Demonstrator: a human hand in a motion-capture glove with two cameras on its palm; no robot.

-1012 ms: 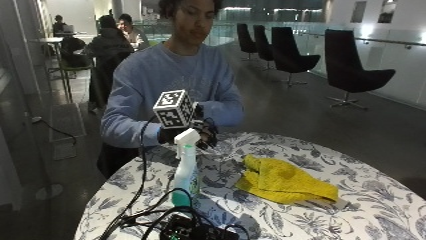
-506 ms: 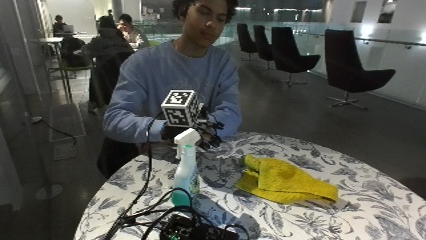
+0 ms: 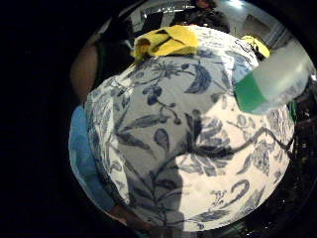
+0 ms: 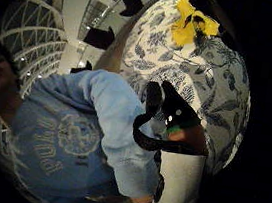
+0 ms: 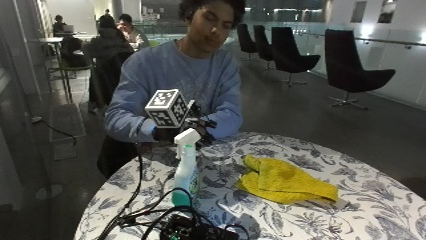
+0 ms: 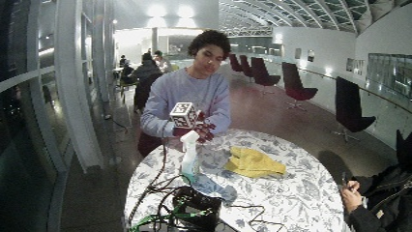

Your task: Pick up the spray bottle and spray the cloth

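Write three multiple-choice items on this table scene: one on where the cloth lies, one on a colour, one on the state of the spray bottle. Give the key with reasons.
1. Where does the yellow cloth lie?
A. flat on the patterned table, apart from the bottle
B. draped over the bottle
C. in the gloved hand

2. What colour is the liquid in the spray bottle?
A. red
B. green
C. orange

3. How is the spray bottle now?
A. lying on its side
B. lifted above the cloth
C. standing upright on the table

Key: 1 A, the outside view shows bare tablecloth between cloth and bottle. 2 B, its lower part shows green. 3 C, its base rests on the table, with the right hand behind its white head and not visibly round it.
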